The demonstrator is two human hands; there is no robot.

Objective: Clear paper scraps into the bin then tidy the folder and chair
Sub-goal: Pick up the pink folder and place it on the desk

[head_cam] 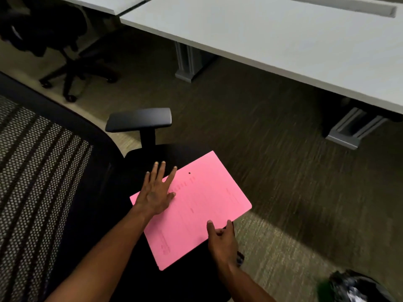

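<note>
Office chair seat (139,247): pink folder (196,210), long axis far-left to near-right; left hand (156,195) flat, unclenched on far-left corner; right hand (222,238) pinching near-right edge.

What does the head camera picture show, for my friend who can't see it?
Two hands hold a pink folder on a black office chair's seat: the left hand lies flat on it, the right hand grips its near edge. A white desk stands beyond, and a black-lined bin sits at lower right.
</note>
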